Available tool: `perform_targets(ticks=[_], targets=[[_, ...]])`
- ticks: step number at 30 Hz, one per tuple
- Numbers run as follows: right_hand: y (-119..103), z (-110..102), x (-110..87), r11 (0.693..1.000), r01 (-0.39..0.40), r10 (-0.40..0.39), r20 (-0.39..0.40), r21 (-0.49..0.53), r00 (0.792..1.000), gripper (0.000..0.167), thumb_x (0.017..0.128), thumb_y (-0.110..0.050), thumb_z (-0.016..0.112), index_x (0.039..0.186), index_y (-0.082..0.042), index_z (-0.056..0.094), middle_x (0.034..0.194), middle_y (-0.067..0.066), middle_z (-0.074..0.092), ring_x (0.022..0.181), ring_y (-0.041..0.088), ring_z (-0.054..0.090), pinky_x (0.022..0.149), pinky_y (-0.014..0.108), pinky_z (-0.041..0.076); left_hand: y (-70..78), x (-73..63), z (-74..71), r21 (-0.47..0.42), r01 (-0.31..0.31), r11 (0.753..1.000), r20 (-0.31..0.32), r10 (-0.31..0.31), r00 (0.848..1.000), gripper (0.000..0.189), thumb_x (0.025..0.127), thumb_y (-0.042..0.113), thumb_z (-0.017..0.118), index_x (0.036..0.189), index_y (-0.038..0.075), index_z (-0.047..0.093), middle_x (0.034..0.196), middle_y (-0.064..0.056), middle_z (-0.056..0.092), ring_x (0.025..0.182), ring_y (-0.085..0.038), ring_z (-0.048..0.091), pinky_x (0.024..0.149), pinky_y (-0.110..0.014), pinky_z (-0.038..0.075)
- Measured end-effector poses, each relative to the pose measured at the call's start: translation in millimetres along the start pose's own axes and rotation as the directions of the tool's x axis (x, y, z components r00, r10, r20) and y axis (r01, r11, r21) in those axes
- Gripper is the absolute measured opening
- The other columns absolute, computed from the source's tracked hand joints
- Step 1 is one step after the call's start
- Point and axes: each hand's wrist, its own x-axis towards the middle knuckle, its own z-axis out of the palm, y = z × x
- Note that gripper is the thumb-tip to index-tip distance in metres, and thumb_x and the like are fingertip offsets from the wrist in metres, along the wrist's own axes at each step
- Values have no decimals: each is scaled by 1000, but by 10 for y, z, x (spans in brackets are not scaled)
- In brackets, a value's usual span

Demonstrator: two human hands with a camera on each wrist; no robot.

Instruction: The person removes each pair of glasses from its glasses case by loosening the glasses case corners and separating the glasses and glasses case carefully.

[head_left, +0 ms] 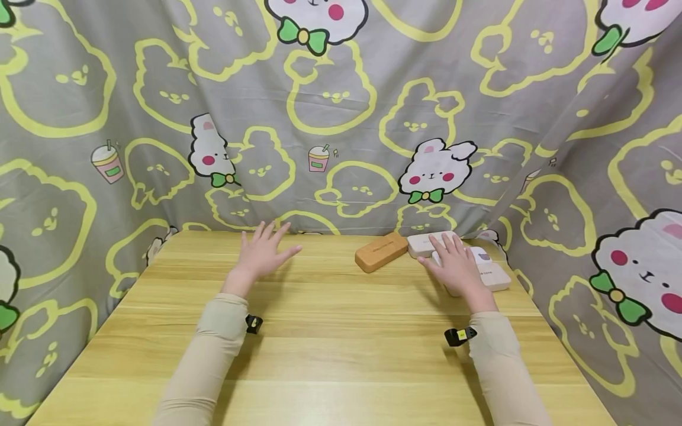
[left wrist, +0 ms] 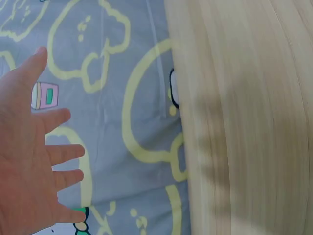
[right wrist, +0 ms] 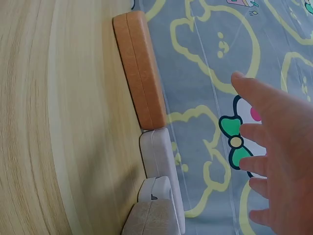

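My left hand (head_left: 258, 254), fingers spread, is raised over the far left of the table and holds nothing. The right hand (head_left: 455, 266) hovers palm down with spread fingers above a group of glasses cases, partly covering them in the head view. An orange glasses case (head_left: 380, 252) lies slanted just left of that hand. Beside it is a pale grey glasses case (right wrist: 159, 156). Farther right, a white glasses case (head_left: 482, 255) with a small bear picture sits by a beige glasses case (head_left: 495, 278). In the right wrist view the cases show a seam along their sides.
A wood-grain table (head_left: 341, 343) spreads out below both forearms. A grey curtain (head_left: 351, 118) with cartoon rabbits and yellow outlines hangs along its back edge and both sides. Small black devices (head_left: 253, 323) are strapped at the wrists.
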Motion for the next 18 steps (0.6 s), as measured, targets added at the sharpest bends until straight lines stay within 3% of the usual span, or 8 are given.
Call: perform_targets(ticks=[18], targets=[[46,140,189,995,98,-98,-87,-9,991,78,94,-56,52,155,-14,28,157,23,29,147,46,19,115,68,16,495,183,253,-75,-63,995,-50,60,997,85,86,77,41,155,31,24,160,-10,28,149,-39,20,114,-73,9]])
